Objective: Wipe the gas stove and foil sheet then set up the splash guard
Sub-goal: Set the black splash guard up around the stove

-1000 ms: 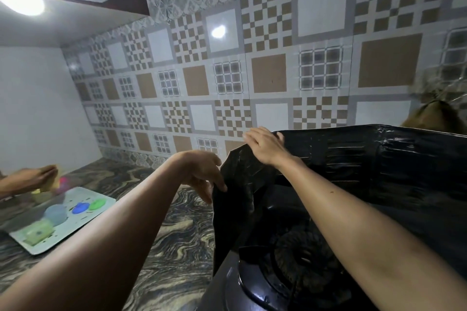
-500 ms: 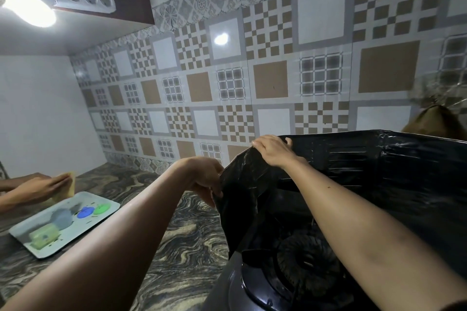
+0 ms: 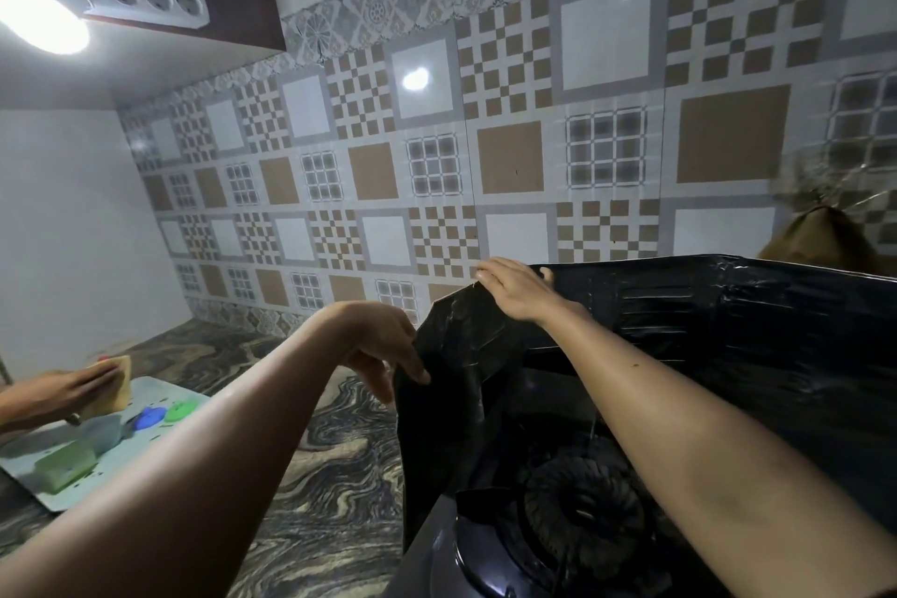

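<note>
A black, shiny splash guard [image 3: 718, 321] stands folded around the back and left side of the black gas stove [image 3: 490, 563]. Its round burner [image 3: 582, 507] shows between my forearms. My left hand [image 3: 383, 345] pinches the outer edge of the guard's left panel [image 3: 451, 403], thumb against the black sheet. My right hand [image 3: 514, 289] rests over the top corner where the left panel meets the back panel, fingers curled over the rim. The lower part of the left panel hangs down beside the stove.
The marbled dark counter [image 3: 330, 476] stretches left of the stove. A pale tray [image 3: 29, 476] with green and blue items lies at the far left, where another person's hand [image 3: 53, 391] holds a yellow sponge [image 3: 116, 384]. Patterned wall tiles stand close behind. A brown object [image 3: 820, 238] is at the right.
My hands keep their hold on the guard's left panel and have barely shifted. The other person's hand with the sponge moved over the tray's far edge.
</note>
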A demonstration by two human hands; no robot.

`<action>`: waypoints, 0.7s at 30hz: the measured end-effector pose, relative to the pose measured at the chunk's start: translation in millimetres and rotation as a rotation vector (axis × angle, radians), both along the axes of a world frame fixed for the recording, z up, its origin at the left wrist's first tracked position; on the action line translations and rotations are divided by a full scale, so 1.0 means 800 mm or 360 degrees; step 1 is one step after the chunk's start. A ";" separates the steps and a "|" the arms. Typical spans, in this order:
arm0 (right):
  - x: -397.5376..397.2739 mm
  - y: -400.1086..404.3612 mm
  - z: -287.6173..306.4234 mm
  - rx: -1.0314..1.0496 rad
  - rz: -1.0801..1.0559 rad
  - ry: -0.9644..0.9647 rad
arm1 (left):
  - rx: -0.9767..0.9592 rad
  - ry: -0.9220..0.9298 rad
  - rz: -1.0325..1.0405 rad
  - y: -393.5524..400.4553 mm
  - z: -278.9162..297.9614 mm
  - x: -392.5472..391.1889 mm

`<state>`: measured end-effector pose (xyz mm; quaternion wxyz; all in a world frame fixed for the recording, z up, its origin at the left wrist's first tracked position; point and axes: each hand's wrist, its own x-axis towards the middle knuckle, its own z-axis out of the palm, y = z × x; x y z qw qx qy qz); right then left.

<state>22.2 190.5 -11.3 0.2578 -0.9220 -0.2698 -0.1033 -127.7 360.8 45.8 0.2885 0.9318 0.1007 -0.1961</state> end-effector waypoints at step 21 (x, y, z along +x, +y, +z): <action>0.009 -0.321 0.008 -0.0086 -0.1118 -0.0365 | 0.0803 -0.1168 -0.0793 -0.231 0.023 0.175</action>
